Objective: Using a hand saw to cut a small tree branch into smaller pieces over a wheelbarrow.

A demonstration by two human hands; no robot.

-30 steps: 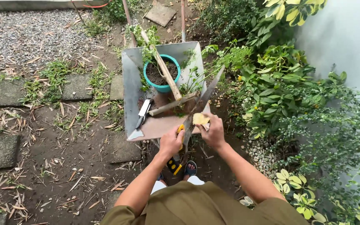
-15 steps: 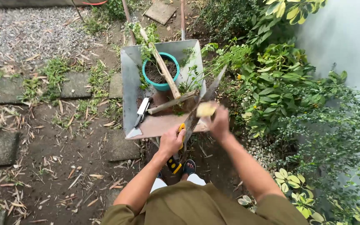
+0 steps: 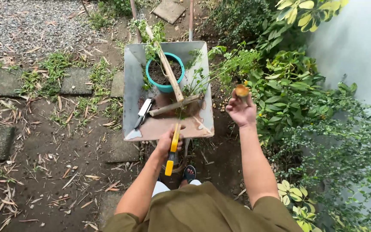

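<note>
Pot (image 3: 165, 73) at back of wheelbarrow (image 3: 130, 81); pruners (image 3: 144, 112) front left; stick (image 3: 174, 105) lying across; shrubs (image 3: 288, 90) to right.

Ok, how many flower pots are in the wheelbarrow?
1: a teal pot of soil at the far end of the grey wheelbarrow, behind the bamboo sticks. Foliage may hide others.

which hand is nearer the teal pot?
Left. The left hand grips a yellow-handled tool at the wheelbarrow's near edge, below the teal pot. The right hand is off to the side, beyond the rim.
</note>
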